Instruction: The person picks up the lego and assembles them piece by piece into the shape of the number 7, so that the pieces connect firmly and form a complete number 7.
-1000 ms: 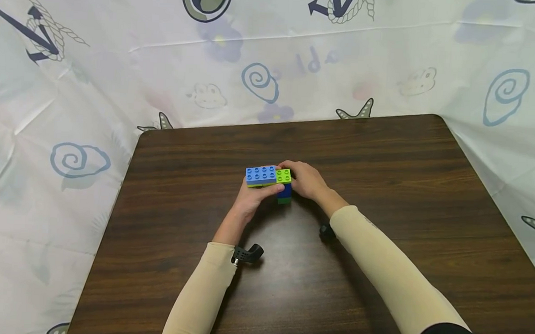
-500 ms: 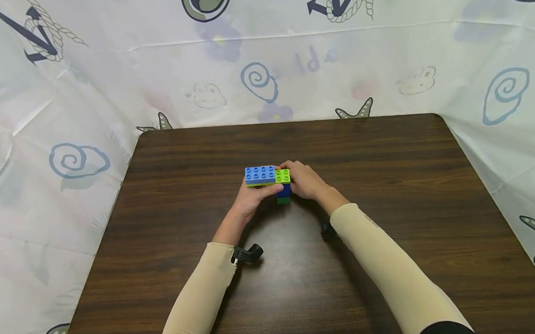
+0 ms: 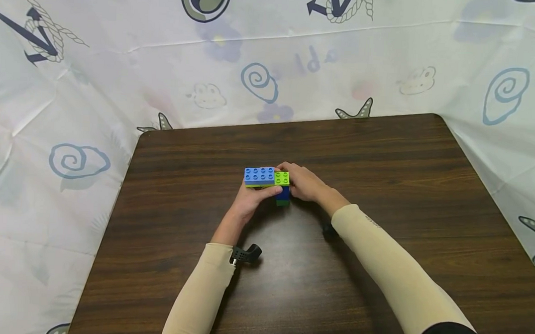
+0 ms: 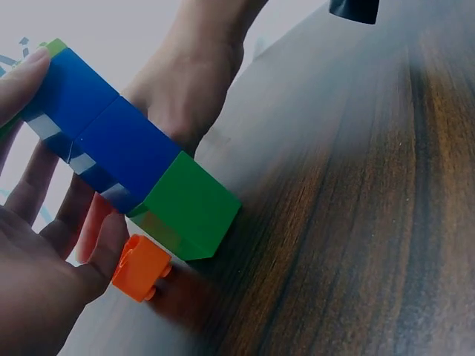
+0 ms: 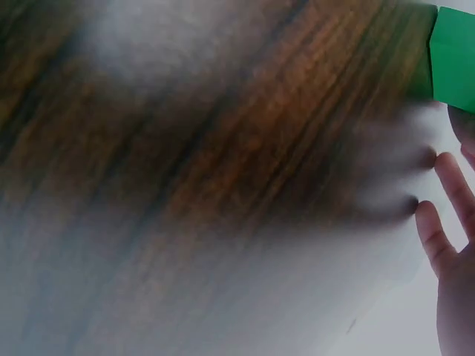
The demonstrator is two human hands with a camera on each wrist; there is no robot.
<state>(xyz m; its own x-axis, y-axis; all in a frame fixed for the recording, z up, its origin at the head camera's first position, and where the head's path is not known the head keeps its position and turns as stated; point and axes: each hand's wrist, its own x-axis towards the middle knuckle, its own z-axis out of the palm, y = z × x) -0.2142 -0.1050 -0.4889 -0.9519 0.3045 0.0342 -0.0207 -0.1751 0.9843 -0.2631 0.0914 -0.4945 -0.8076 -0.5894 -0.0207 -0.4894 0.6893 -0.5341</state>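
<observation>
An upright L-shaped build of toy building bricks [image 3: 283, 192] stands near the table's middle. Light-blue [image 3: 259, 176] and lime bricks [image 3: 282, 178] form its top; dark-blue bricks and a green brick [image 4: 193, 208] make the column. My left hand [image 3: 246, 201] grips the overhanging arm, thumb along the front. From the right, my right hand [image 3: 307, 182] holds the column's far side; its fingers are partly hidden in the head view. Two of its fingers reach down to the tabletop in the right wrist view. An orange brick [image 4: 141, 267] shows beside the green one; how it is supported, I cannot tell.
A dark wood-grain table [image 3: 379, 271] lies under both forearms. Behind and beside it hangs a white printed cloth [image 3: 164, 73]. Black wrist camera mounts [image 3: 245, 254] stick out from the forearms close to the tabletop.
Both hands and the brick build stay almost in place, shifting only very slightly left and down in the head view. The grips look the same.
</observation>
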